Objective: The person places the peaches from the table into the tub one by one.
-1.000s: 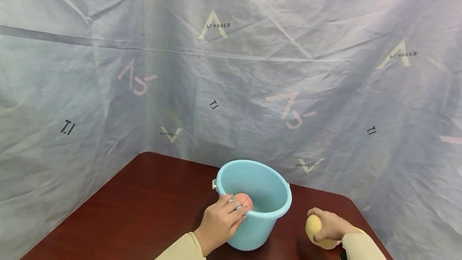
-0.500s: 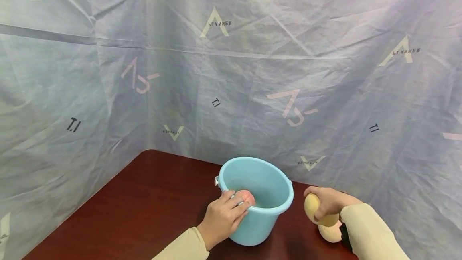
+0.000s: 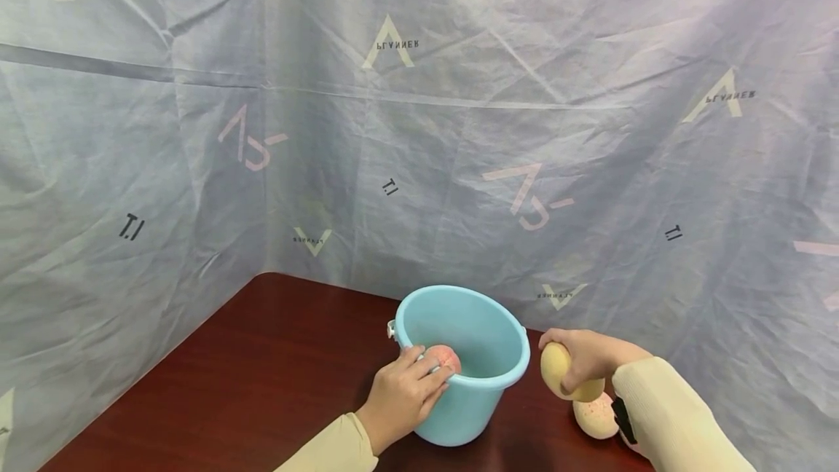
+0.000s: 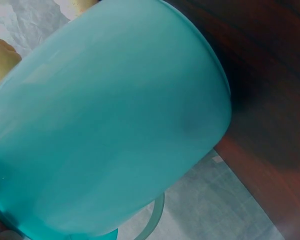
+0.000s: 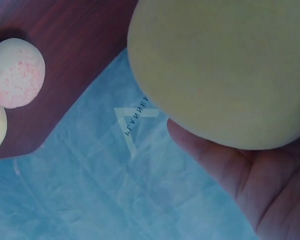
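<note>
Head view: gripping the light-blue bucket (image 3: 465, 414) by its rim with the left hand (image 3: 403, 393), fingers curled over, near a pink peach (image 3: 444, 358) inside; pinching a yellow fruit (image 3: 556, 368) between thumb and fingers of the right hand (image 3: 588, 355), apart from the bucket. Left wrist: filled mostly with bucket wall. Right wrist: pressing thumb against yellow fruit, well apart from a pink-speckled fruit (image 5: 17, 73) on the table (image 5: 80, 55).

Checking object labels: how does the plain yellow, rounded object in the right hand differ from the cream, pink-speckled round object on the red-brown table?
Colour: the yellow object is plain, while the speckled object is cream with pink flecks. Shape: the yellow object looks longer, though partly covered; the speckled object looks rounder. State: the right hand grips the yellow object, while the speckled object rests on the table. Both have rounded outlines.
</note>
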{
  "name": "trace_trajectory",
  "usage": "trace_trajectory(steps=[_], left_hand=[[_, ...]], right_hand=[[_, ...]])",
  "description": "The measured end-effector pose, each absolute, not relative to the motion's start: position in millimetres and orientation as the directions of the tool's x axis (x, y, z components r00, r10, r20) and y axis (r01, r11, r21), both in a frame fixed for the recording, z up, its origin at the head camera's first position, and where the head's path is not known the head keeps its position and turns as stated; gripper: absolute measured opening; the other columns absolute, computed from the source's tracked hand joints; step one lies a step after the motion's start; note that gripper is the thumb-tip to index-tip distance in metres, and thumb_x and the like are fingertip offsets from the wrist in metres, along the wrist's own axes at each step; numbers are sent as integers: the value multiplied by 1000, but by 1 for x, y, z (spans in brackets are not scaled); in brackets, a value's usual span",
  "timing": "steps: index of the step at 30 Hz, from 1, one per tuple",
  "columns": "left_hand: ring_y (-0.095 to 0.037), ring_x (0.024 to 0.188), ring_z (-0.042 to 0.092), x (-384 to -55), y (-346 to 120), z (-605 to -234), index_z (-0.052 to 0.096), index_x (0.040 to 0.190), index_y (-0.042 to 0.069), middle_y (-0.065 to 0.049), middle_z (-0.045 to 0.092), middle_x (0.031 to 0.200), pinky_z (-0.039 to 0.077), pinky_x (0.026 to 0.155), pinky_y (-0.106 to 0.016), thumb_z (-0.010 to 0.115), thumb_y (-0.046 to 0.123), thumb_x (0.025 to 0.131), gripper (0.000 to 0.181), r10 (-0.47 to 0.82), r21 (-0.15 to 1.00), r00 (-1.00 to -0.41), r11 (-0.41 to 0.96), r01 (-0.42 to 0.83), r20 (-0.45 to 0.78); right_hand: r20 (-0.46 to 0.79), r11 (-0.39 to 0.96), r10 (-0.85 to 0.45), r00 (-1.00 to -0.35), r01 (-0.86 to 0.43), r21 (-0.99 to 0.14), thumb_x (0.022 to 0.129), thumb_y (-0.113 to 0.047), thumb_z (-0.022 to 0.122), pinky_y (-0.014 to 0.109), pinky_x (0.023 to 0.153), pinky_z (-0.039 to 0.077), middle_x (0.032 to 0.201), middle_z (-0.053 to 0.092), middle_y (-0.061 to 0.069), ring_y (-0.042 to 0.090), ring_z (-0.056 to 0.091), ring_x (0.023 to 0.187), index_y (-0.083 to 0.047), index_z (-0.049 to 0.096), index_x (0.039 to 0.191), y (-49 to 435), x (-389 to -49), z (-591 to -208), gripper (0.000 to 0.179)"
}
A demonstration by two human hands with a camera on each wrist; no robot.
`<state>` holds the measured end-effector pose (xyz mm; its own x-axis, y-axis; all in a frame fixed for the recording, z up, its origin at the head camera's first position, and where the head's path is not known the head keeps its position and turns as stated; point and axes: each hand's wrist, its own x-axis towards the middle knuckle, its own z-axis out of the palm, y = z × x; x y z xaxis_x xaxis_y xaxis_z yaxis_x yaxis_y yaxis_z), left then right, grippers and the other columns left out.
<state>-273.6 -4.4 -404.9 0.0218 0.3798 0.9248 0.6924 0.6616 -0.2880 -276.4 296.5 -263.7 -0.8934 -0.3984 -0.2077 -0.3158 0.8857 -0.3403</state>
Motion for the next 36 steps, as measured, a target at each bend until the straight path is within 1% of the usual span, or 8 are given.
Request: trace_trajectory(steps=[5, 6, 9, 12, 15, 23, 32, 36], left_hand=[[-20, 81, 59, -273, -5, -403, 75, 97, 16, 1, 65, 88, 52, 76, -31, 42, 29, 103, 36, 379, -283, 17, 661, 695, 925], [-20, 81, 59, -272, -5, -403, 75, 97, 16, 1, 65, 88, 52, 76, -31, 42, 29, 104, 36, 379, -283, 16, 660, 696, 925], [-20, 81, 60, -272, -4, -404, 75, 97, 16, 0, 65, 88, 52, 76, -31, 41, 29, 104, 36, 380, -284, 17, 661, 695, 925], [-20, 81, 60, -271, -3, -403, 75, 97, 16, 0, 65, 88, 52, 75, -30, 42, 29, 103, 36, 378, -285, 22, 658, 696, 925], [-20, 81, 59, -272, -2, -402, 74, 97, 16, 0, 65, 88, 52, 75, -31, 43, 28, 103, 34, 378, -285, 23, 656, 699, 926], [-20, 81, 59, -272, -5, -402, 74, 98, 16, 0, 65, 89, 52, 75, -31, 44, 29, 103, 34, 393, -294, 20, 652, 699, 919], [-19, 81, 60, -271, -6, -402, 74, 98, 17, 1, 66, 89, 53, 76, -32, 44, 28, 103, 33, 412, -302, 9, 651, 696, 911], [-18, 82, 59, -270, -5, -403, 74, 98, 17, 2, 65, 88, 52, 76, -30, 45, 28, 103, 32, 416, -302, 5, 650, 697, 909]], right_hand=[[-263, 923, -330, -907, -251, -293, 60, 0, 73, 42, 51, 50, 91, 52, 8, 27, 54, 75, -16, 56, 115, 287, -277, -254, 60], [-267, 924, -329, -906, -251, -288, 60, 0, 73, 42, 52, 50, 92, 51, 8, 27, 54, 76, -16, 56, 115, 286, -277, -253, 59], [-271, 924, -337, -902, -261, -279, 60, 1, 72, 41, 52, 50, 91, 52, 7, 27, 54, 76, -16, 56, 114, 281, -277, -248, 58], [-249, 912, -384, -889, -322, -255, 61, 0, 73, 38, 57, 48, 91, 53, 5, 24, 53, 77, -14, 57, 112, 277, -278, -243, 56], [-235, 908, -402, -885, -351, -229, 60, -2, 74, 36, 60, 47, 90, 53, 4, 22, 52, 76, -14, 57, 111, 273, -278, -238, 55], [-228, 896, -439, -869, -402, -189, 60, -4, 74, 34, 61, 46, 91, 54, 2, 20, 52, 76, -11, 56, 117, 259, -278, -226, 60], [-268, 901, -433, -861, -425, -92, 62, -7, 77, 33, 63, 47, 94, 53, 1, 20, 51, 80, -18, 57, 118, 233, -275, -216, 61], [-284, 904, -424, -860, -421, -76, 62, -7, 78, 33, 63, 47, 94, 53, 0, 20, 51, 80, -21, 57, 118, 222, -274, -215, 61]])
